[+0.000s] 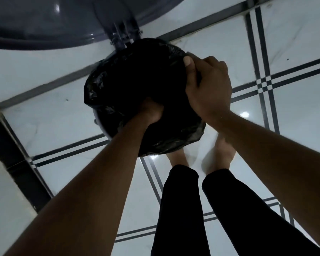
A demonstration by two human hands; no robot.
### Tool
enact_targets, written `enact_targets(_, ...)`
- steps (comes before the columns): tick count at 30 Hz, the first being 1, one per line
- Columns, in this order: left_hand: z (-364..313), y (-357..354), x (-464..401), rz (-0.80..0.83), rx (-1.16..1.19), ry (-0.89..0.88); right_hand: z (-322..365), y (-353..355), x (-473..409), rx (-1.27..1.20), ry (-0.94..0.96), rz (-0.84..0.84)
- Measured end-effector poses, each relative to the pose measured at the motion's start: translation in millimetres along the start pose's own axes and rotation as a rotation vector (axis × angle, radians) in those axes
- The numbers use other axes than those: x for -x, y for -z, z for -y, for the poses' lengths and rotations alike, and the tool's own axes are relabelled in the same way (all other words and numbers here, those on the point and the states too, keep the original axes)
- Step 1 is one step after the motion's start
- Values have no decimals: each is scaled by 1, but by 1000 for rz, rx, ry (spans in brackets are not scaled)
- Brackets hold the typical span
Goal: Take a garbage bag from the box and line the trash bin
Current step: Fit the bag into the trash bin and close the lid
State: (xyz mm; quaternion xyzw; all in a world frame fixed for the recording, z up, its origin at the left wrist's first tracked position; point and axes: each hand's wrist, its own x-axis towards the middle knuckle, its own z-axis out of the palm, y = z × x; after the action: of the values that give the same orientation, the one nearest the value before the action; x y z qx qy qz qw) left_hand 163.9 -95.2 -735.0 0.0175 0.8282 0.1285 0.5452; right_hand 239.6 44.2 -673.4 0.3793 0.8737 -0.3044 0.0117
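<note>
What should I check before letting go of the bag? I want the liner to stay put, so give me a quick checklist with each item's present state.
1. Black plastic garbage bag opened over the round trash bin: ok.
2. Bag edge folded over the bin's pale rim on the left side: not ok, bare rim shows there.
3. Right hand gripping the bag edge at the far right rim: ok.
4. Left hand down inside the bag: ok; whether the bag reaches the bottom: cannot tell.
5. Grey hinged lid raised clear of the opening: ok.
</note>
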Motion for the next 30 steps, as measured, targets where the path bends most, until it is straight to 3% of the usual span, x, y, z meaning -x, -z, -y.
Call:
enact_targets(6,-3,21,104,-213,204,-103,10,41,0,-19,-225,341)
enact_targets(14,35,-11,187,-396,430,131,-5,80,49,-347,-686,401)
enact_targets(21,29,-5,199,-494,689,215,-6,80,88,-550,-838,450)
enact_targets(25,33,-3,191,-548,780,305,-4,75,92,-534,-850,407)
enact_targets(30,29,5,182,-467,1102,360,-7,67,90,-449,-827,450)
